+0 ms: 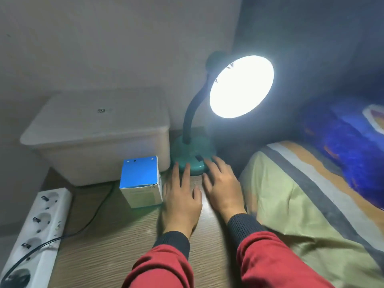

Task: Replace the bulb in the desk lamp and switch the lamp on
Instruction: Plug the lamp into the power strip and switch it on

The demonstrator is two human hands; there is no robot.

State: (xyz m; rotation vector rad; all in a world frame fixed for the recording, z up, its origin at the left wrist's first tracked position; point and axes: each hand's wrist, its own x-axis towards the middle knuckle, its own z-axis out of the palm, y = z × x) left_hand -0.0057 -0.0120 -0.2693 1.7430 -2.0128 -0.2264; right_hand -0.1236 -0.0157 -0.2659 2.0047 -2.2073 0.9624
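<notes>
Lamp (228,100) glows; both flat hands touch its base's (191,156) front edge.

A single head-worn wide-angle view looks forward and steeply down, close over the counter (116,242); the lit desk lamp (241,86) sits at one o'clock, a bed (301,204) at three.

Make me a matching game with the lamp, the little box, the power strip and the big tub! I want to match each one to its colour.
Things:
1. lamp base
2. little box
3. power strip
4. big tub

Colours:
A. white with dark clips at its sockets
B. cream, with a lid on
C. green, with a dark switch
D. blue on top, white on the side

Pairs: 1-C, 2-D, 3-A, 4-B
</notes>
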